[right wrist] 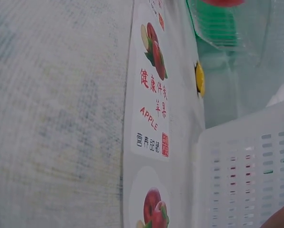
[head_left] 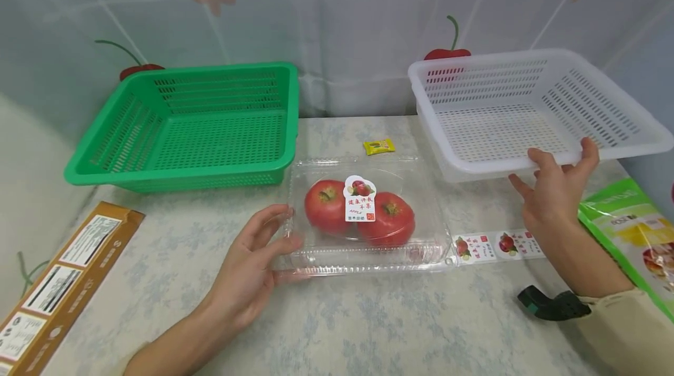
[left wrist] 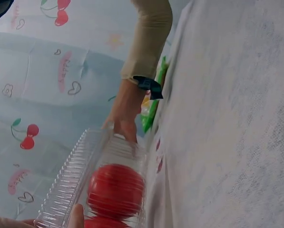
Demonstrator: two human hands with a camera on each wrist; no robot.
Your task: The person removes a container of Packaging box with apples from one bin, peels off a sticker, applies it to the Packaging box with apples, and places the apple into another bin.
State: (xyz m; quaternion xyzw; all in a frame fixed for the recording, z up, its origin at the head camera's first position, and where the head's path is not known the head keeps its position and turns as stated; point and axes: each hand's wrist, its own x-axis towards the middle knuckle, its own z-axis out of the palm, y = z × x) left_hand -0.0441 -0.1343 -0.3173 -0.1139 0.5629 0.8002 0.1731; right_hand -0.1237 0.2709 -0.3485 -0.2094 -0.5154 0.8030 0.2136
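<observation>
The left hand (head_left: 253, 271) grasps the clamshell (head_left: 368, 218) edge; thin and springy, better held underneath. The right hand (head_left: 553, 189) grips the light, stiff white basket (head_left: 537, 113) rim.

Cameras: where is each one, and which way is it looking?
Head: up high, looking down at the table; left hand on the apple box, right hand on the white basket.
Left wrist: low, looking across the box at the right arm.
Right wrist: low, looking along the sticker strip at the basket.
Shared: box, basket, strip.
</observation>
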